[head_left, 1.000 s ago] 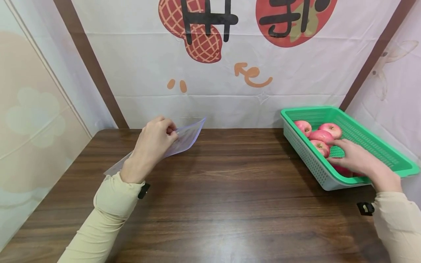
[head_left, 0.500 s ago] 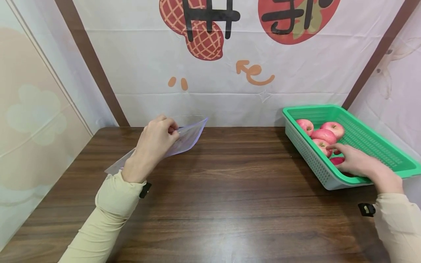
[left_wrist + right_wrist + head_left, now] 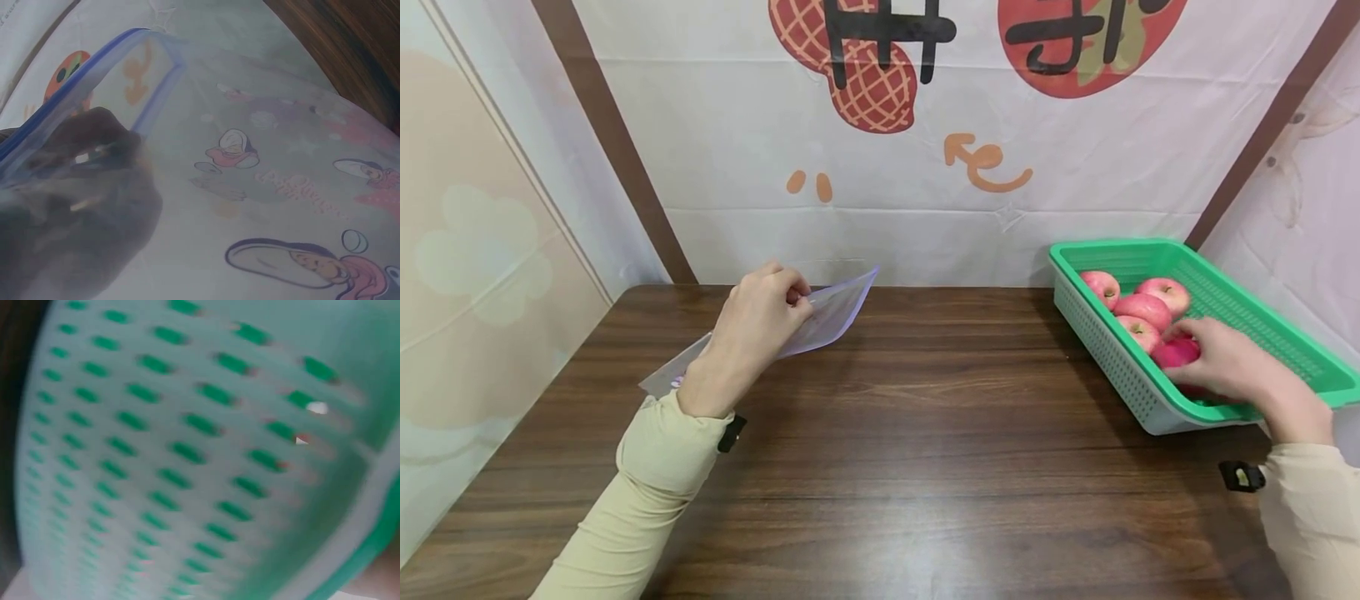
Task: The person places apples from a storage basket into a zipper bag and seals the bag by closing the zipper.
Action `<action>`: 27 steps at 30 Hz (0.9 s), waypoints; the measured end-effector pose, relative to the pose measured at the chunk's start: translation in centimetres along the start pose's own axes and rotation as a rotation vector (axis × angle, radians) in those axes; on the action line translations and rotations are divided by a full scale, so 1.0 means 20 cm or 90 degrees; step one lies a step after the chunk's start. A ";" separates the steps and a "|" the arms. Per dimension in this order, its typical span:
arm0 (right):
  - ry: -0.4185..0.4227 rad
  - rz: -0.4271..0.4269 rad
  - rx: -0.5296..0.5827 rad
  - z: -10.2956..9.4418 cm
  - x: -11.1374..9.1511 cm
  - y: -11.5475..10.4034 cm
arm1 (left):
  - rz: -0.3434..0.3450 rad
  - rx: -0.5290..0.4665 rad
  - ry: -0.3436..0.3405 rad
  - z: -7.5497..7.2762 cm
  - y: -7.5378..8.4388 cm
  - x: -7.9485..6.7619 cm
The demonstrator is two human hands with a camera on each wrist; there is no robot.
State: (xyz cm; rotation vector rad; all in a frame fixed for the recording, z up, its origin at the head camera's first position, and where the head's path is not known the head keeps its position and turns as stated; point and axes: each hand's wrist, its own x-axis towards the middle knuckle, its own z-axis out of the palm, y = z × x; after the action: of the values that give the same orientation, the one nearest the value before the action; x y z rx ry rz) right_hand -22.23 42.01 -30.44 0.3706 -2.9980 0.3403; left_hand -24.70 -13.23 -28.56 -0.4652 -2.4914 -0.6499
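My left hand (image 3: 748,329) pinches a clear zip bag (image 3: 838,312) by its top, over the back left of the table. Up close in the left wrist view, the bag (image 3: 287,212) shows printed cartoon figures and a blue zip strip, with the hand partly behind the film. My right hand (image 3: 1240,362) reaches into a green and white basket (image 3: 1101,358), thumb and fingers round a deep red apple (image 3: 1177,353). Several paler red apples (image 3: 1144,310) lie beside it. In the right wrist view the basket's perforated wall (image 3: 169,450) hides that apple.
The brown wooden table (image 3: 910,467) stretches between the hands. A printed white cloth (image 3: 887,167) hangs behind its back edge. Another light cloth (image 3: 482,275) borders the left side.
My right hand has closed its fingers round the deep red apple and tilted it up slightly inside the basket. The left hand keeps the bag nearly still. The view has shifted slightly.
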 end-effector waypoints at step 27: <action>0.278 -0.203 0.101 -0.31 0.34 -0.96 | -0.002 -0.008 -0.019 -0.03 0.08 0.05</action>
State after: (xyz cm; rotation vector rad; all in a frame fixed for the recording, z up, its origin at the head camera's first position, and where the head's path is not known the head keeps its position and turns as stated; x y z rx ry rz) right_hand -23.51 23.73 -19.66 0.6782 -2.4471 0.5466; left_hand -24.52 -12.06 -26.93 -0.4792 -2.5177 -0.6648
